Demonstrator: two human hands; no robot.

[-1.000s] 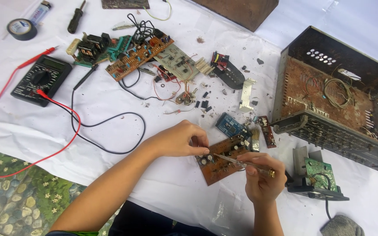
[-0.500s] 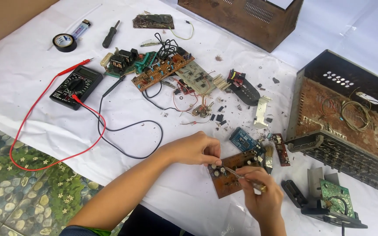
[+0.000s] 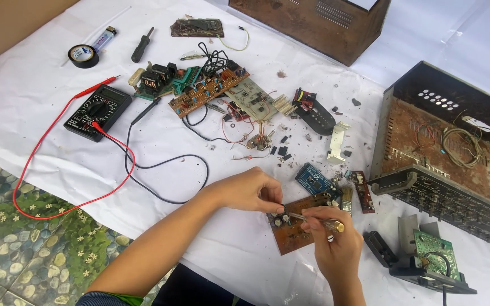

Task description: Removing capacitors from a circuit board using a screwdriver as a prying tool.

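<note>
White cloth (image 3: pixel 41 96) covers the floor, and near its front edge the left hand (image 3: pixel 248 190) pinches a brown circuit board (image 3: pixel 296 229) steady while the right hand (image 3: pixel 336 243), closed on a small screwdriver (image 3: pixel 316 220), probes its parts, likely prying one loose, which wants gentle leverage.

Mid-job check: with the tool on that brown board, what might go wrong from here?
The tool in the right hand works beside small parts on the brown circuit board; a slip might knock one loose. The left hand pins only one edge, so the board may pivot. Its fingers lie close to the tip.
</note>
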